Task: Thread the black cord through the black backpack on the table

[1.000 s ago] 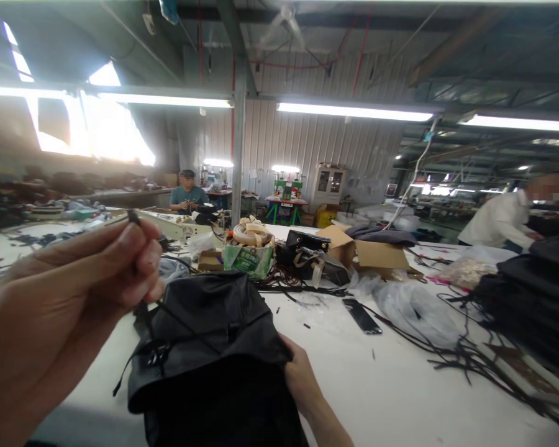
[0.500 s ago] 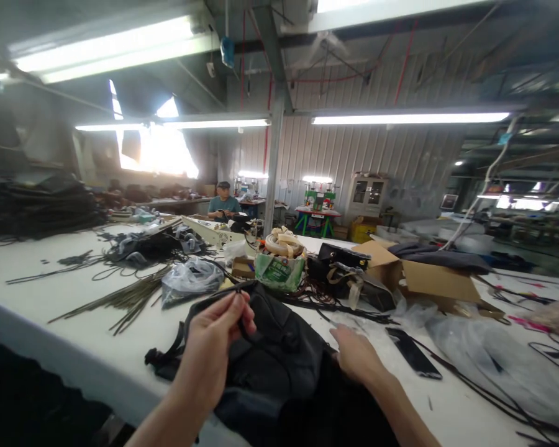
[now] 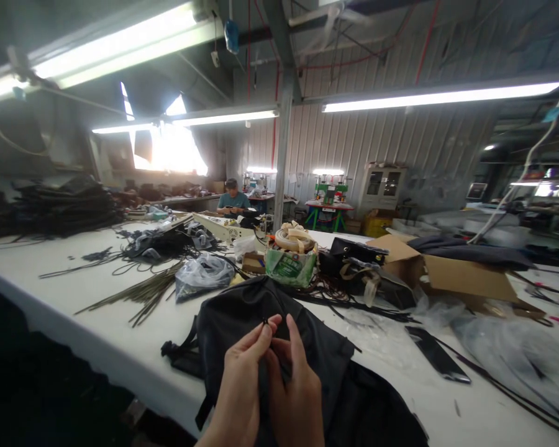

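White table (image 3: 121, 347); black bag (image 3: 319, 335) points lengthwise away; left hand (image 3: 242, 379) pinches dark tip (image 3: 265, 321), right hand (image 3: 295, 391) beside, grip unclear.

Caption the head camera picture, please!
Left hand and right hand close together over a black bag on a white table.

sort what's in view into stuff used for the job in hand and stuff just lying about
In use, it seems:
- black bag, with the left hand and right hand at it
- small dark piece, pinched in the left hand

Untouched, seemingly just lying about:
- dark phone-like slab
- clear plastic bag
- green tub
- cardboard box
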Motion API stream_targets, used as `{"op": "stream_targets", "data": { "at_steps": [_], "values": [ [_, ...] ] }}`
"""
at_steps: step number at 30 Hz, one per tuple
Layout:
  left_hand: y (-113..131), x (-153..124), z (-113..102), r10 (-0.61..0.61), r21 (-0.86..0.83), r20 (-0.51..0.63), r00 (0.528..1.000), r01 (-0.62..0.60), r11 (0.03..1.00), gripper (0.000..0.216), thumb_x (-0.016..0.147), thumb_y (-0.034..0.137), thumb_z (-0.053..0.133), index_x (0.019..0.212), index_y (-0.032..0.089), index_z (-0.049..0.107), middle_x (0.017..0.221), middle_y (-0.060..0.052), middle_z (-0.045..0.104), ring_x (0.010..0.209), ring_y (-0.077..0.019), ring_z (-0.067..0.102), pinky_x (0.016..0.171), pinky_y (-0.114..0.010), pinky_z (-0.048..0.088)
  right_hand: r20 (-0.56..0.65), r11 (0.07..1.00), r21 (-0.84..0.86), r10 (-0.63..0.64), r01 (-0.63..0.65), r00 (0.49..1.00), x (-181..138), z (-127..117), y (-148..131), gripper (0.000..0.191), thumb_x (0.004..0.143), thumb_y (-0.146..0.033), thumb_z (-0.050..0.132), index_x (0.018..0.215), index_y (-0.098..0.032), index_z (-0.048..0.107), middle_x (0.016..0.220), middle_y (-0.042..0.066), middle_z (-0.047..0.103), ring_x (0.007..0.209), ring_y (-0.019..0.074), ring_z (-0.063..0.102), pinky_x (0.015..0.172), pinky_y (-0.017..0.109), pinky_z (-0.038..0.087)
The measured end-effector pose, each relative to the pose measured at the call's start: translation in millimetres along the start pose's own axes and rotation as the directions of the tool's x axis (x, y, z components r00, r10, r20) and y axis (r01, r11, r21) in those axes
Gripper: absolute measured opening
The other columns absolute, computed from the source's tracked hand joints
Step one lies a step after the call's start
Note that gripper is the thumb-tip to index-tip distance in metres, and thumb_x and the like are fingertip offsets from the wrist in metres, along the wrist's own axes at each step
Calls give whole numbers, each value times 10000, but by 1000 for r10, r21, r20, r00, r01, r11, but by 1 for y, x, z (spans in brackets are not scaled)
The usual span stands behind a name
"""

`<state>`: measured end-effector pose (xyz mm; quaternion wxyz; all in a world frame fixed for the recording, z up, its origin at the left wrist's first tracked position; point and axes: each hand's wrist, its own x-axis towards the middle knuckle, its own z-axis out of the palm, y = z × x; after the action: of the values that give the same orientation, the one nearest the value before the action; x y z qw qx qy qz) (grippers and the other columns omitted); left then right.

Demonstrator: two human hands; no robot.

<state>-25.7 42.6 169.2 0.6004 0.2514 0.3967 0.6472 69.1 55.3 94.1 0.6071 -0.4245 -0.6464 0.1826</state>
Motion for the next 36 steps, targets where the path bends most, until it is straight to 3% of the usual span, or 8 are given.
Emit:
{"op": "stream_targets", "data": {
  "at_steps": [3,6,11,16,21,29,32,36],
  "values": [
    [-6,-1,-2,-10,-36,-4,1000,10,999,608,613,558,1078,1087,205,936,1100,-118,905,1139,-313,799,943,-308,608,-46,999,17,34,-33,998,-3,5,4,510,1124,-471,620,1571,-228,645,1282,105,871,1097,241,874,955,303,727],
    [-11,2,-7,7,-21,-34,999,-7,1000,613,587,572,1092,1061,213,942,1100,-115,906,1210,-317,782,1028,-308,590,-42,997,65,38,-35,998,3,-1,3,427,1109,-462,641,1445,-226,757,1314,113,863,1149,253,865,997,301,719],
    [-11,10,-16,21,90,27,999,-23,996,646,567,665,1078,997,202,947,1027,-124,908,1139,-317,802,991,-302,581,110,981,175,61,-80,992,16,-18,0,507,1087,-398,666,1572,-248,674,1309,109,865,1119,259,873,930,311,740],
    [-10,15,-26,74,184,101,992,-92,979,583,743,681,991,1083,209,941,1051,-124,912,1104,-317,810,1012,-337,572,224,966,199,116,-162,968,20,-24,-1,467,1056,-380,698,1506,-263,737,1341,99,853,1184,285,857,1013,353,728],
    [-14,15,-34,34,166,113,993,-52,985,520,796,612,981,1128,214,934,1068,-124,915,1172,-329,808,1062,-345,567,208,965,198,127,-169,970,20,-26,-3,434,1044,-375,704,1460,-275,778,1366,89,841,1198,287,852,1067,394,714],
    [-15,20,-37,20,208,144,989,-50,977,534,792,631,977,1096,193,940,1022,-132,911,1108,-354,812,1075,-394,570,209,989,142,6,-36,978,19,-26,-1,391,1076,-287,633,1435,-287,791,1402,94,818,1282,293,818,1134,446,680],
    [-11,20,-34,58,273,176,983,-106,956,484,855,638,922,1078,209,943,996,-101,902,1020,-326,798,1024,-384,569,208,990,137,-1,-28,978,19,-28,-1,402,1075,-275,620,1439,-301,789,1412,88,815,1299,289,810,1152,455,669],
    [-3,16,-30,112,356,213,971,-184,916,460,882,655,874,899,199,932,861,-65,858,894,-268,743,860,-311,545,226,986,151,36,-71,974,20,-30,-2,399,1074,-290,628,1434,-333,794,1411,68,821,1308,280,806,1161,432,662]
  ]
}}
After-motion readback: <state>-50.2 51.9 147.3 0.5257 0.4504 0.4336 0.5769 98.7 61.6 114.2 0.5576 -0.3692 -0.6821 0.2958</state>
